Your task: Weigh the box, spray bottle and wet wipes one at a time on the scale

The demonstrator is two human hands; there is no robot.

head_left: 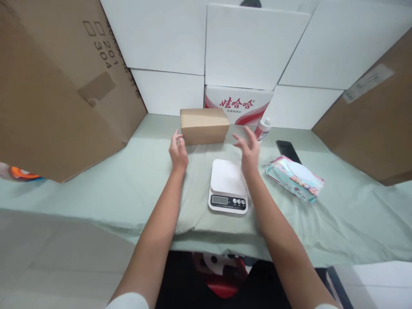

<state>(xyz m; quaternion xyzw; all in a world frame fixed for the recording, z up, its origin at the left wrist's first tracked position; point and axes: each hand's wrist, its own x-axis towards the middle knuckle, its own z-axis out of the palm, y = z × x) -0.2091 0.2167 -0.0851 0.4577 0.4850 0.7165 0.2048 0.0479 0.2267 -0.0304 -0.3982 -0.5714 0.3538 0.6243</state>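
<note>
A small brown cardboard box (204, 125) stands on the pale green table cover (96, 189) near the back. My left hand (178, 151) is open just beside the box's left end, fingers close to it. My right hand (248, 151) is open and slightly blurred, a little to the right of the box and apart from it, hovering over the far edge of a white digital kitchen scale (227, 185). Neither hand holds anything.
A pack of wet wipes (294, 177), a black phone (288, 150) and a small white bottle (263, 129) lie to the right. A red-and-white printed carton (238, 105) stands behind the box. Large cardboard boxes (54, 86) flank both sides, with white boxes stacked at the back.
</note>
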